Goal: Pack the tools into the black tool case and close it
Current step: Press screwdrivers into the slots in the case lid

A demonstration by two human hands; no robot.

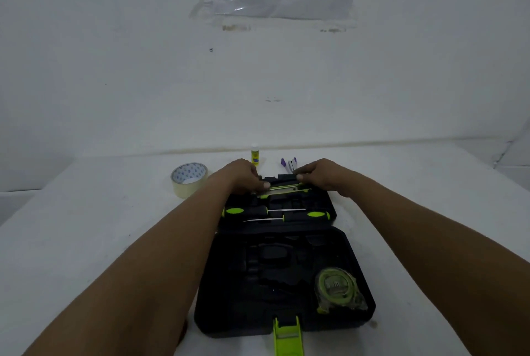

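The black tool case [355, 278] lies open flat on the white table, its green latch [287, 335] at the near edge. A green tape measure [337, 288] in clear wrap sits in the near half. Two green-handled screwdrivers [249, 210] [315, 215] lie in slots of the far half. At the far rim, a slim green-and-black tool [282, 187] lies across the case. My left hand [243, 176] pinches its left end and my right hand [321, 176] its right end.
A roll of clear packing tape [187, 179] stands left of the case. A small yellow glue bottle [255, 154] and a purple-and-white stapler [289, 164] sit beyond the case near the wall. The table's edges run along left and right.
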